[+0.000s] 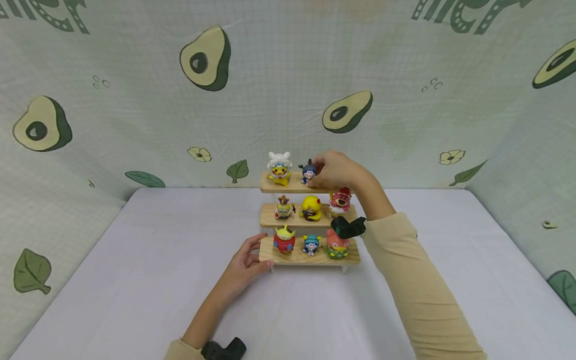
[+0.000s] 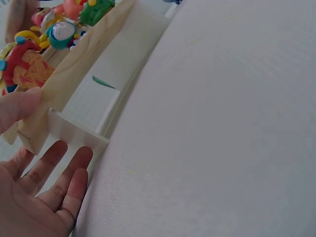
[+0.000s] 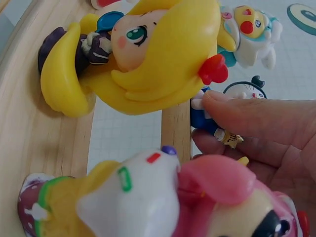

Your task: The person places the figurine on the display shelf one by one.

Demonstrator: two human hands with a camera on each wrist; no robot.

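Note:
My right hand pinches a small blue figurine with a dark cap, at the top tier of a wooden display shelf. In the right wrist view, thumb and fingers lie on either side of that figurine. At the left end of the bottom tier, my left hand grips the board. The left wrist view has the thumb on the board and the other fingers below it, near the white leg. A yellow figurine in a white hood stands left of the pinched one.
The middle tier bears a crowned figurine, a yellow-haired figurine and a pink bear. Below stand a red-and-green figurine, a blue-capped figurine and a pink figurine. A patterned cloth hangs behind.

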